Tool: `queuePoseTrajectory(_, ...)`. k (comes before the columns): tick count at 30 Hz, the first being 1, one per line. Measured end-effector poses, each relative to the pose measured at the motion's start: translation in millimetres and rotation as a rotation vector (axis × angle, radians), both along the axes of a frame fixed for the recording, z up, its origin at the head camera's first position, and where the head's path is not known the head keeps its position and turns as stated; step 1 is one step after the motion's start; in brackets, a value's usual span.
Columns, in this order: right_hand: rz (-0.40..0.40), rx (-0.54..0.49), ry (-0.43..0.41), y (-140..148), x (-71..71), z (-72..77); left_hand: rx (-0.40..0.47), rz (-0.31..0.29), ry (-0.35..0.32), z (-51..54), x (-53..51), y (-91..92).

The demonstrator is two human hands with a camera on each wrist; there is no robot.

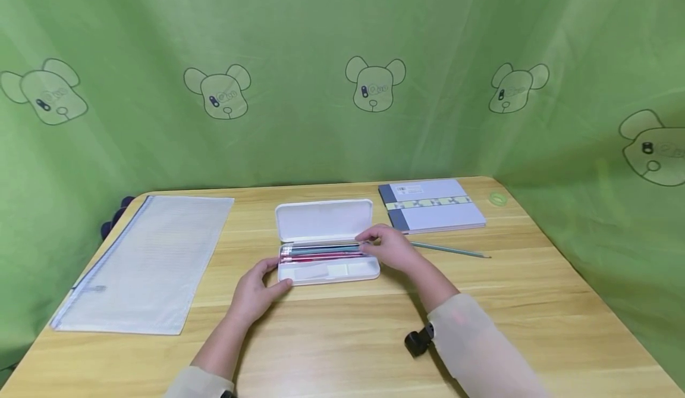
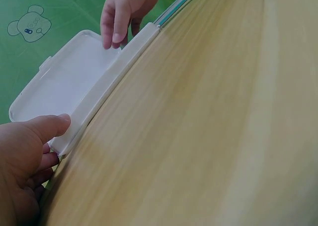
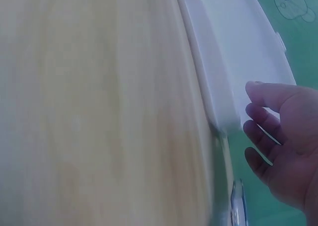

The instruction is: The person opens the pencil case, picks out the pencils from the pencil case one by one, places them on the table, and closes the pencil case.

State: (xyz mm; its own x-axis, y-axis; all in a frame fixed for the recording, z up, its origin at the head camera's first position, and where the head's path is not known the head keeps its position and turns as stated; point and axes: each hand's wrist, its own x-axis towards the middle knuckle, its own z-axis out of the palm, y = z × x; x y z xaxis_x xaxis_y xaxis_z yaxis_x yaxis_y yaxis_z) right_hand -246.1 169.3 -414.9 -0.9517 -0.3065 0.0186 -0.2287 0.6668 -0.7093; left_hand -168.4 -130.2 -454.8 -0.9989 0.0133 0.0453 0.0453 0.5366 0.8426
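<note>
A white pencil case point(image 1: 329, 272) lies with its lid point(image 1: 324, 221) raised, holding several pencils point(image 1: 321, 259) and white pieces in its front part. My left hand point(image 1: 254, 291) grips the case's left end, thumb on the front edge, as the left wrist view also shows the left hand point(image 2: 25, 161) there. Over the right end of the pencils is my right hand point(image 1: 389, 247), fingers bent down into the case. In the right wrist view the right hand point(image 3: 288, 131) has loosely bent fingers beside the case point(image 3: 211, 62); whether it touches a pencil cannot be told.
A teal pencil point(image 1: 452, 249) lies right of the case. Behind it are a notebook point(image 1: 439, 215) with a patterned band and a green ring point(image 1: 497, 199). A translucent zip pouch point(image 1: 144, 267) covers the table's left side. Green curtains point(image 1: 299, 148) surround the table.
</note>
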Motion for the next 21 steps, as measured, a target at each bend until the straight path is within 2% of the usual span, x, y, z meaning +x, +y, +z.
queuePoseTrajectory(5, 0.007, 0.054, 0.01, -9.7, -4.5, -3.1, 0.001, 0.002, 0.001, -0.2, -0.2, 0.7)
queuePoseTrajectory(12, 0.027, 0.184, 0.046, -18.4, -9.4, -5.0, -0.008, 0.016, 0.041, -1.3, 0.6, 1.9)
queuePoseTrajectory(21, 0.042, 0.309, 0.083, -24.8, -11.5, -3.3, 0.004, 0.009, -0.004, 0.1, -0.4, 0.7)
